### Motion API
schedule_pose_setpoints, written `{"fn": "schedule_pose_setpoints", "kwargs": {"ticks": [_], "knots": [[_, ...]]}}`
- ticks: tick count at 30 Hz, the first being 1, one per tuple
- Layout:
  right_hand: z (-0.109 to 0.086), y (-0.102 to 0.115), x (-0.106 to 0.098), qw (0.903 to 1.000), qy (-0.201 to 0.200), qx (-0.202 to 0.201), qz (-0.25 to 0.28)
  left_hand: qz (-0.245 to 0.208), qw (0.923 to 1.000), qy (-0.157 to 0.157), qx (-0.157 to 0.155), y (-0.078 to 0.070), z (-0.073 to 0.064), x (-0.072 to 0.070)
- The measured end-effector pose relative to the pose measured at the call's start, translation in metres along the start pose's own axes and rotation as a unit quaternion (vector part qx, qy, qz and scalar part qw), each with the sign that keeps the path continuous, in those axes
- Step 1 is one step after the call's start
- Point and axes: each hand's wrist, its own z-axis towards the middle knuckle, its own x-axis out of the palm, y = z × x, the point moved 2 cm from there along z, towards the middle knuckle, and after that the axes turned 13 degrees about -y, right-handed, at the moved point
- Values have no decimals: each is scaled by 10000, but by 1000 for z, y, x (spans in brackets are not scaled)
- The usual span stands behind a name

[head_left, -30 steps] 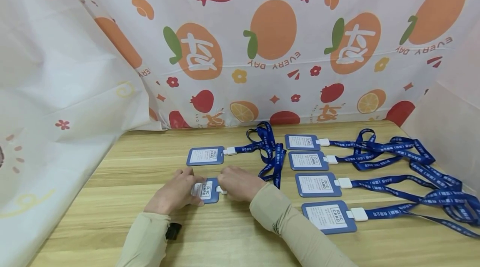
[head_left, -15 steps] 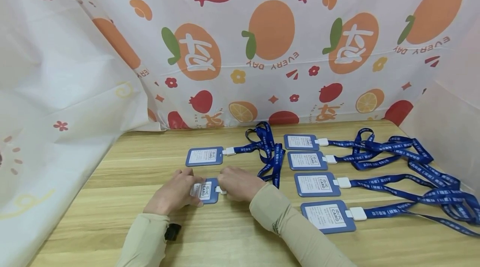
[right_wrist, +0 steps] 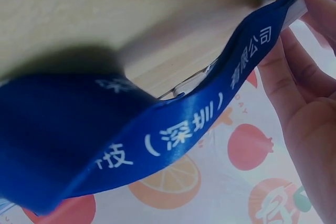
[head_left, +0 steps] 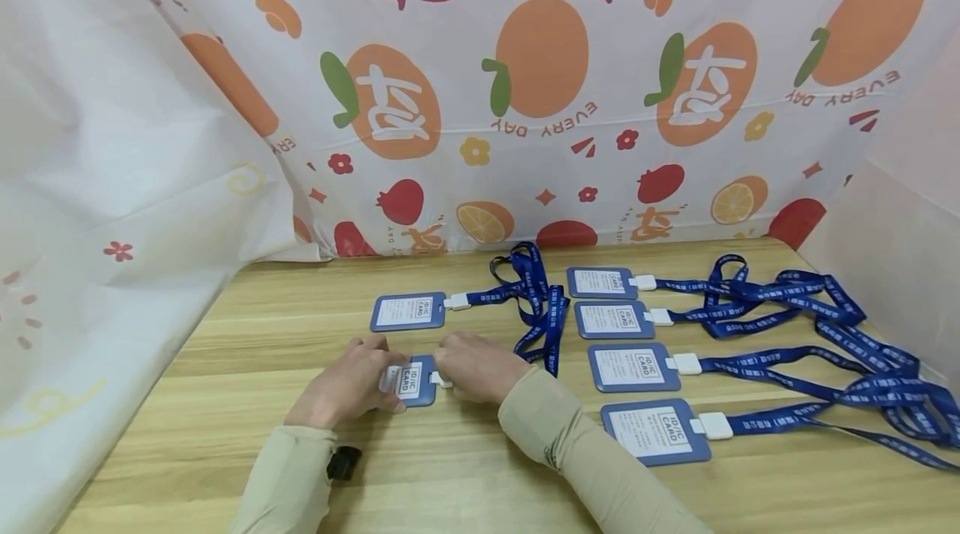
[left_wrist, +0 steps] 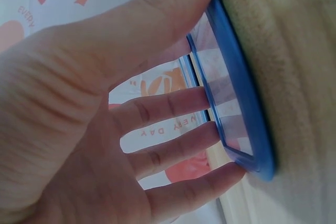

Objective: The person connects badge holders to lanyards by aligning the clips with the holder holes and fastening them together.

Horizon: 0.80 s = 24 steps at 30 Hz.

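Note:
My left hand (head_left: 347, 384) spans a blue ID card holder (head_left: 425, 384) on the table, thumb at its near long edge and fingertips at the far one. In the left wrist view the blue frame (left_wrist: 244, 93) of this holder is tipped on edge by the camera angle, with the fingertips right against it. My right hand (head_left: 476, 367) pinches the white clip (head_left: 442, 381) at the holder's slotted end. From that clip a blue lanyard (right_wrist: 178, 129) with white lettering runs under the hand in the right wrist view. The head view hides most of this lanyard behind the right hand.
Another card holder (head_left: 408, 311) lies behind the hands, its lanyard (head_left: 534, 292) looped to the right. Several more holders, such as the nearest one (head_left: 656, 432), lie in a column at right, lanyards trailing right. A fruit-print cloth (head_left: 543, 134) hangs behind the table.

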Motion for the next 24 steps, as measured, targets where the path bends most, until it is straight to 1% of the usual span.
{"fn": "schedule_pose_setpoints", "kwargs": {"ticks": [8,12,17,24], "knots": [[0,0,0,10000,-11,77,-1,-86,9999,-93,87,1,0,0],[0,2,0,10000,-33,45,-78,-83,9999,-127,80,1,-1,0],[0,2,2,9999,-36,30,-131,-39,9999,-111,74,1,-1,1],[0,0,3,9999,-48,80,54,-71,10000,-16,-8,0,0,1]]}}
